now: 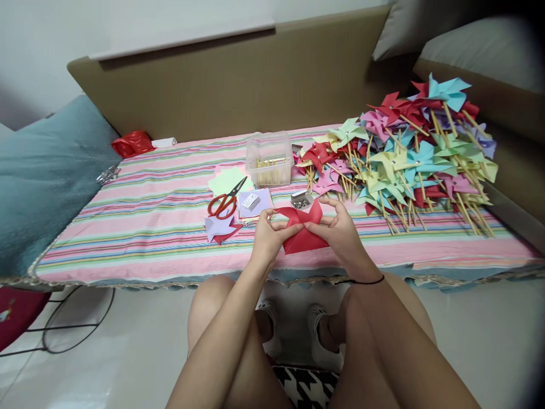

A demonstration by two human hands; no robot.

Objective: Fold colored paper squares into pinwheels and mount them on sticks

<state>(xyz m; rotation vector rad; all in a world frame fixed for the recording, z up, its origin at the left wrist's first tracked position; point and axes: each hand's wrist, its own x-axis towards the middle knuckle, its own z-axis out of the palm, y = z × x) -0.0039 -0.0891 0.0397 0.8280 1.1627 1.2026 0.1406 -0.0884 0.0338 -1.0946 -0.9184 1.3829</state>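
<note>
A red paper pinwheel point(301, 243), with some of its points folded in, is held up between my two hands over the front of the striped cloth. My left hand point(270, 233) pinches it from the left, thumb near the centre. From the right, my right hand point(338, 227) grips it with the thumb also at the middle. Just behind the paper sits a small open box of metal pins point(302, 200). To the left lie red-handled scissors point(225, 201), a stack of coloured paper squares point(264, 199) with a small white box point(249, 202) on top, and a cut lilac paper piece point(219, 226).
A clear plastic tub point(269, 146) of thin wooden sticks stands behind. Many finished pinwheels point(400, 162) on sticks are heaped at the right. A red plastic bag point(133, 144) lies at the back left, near a blue cushion point(55, 182).
</note>
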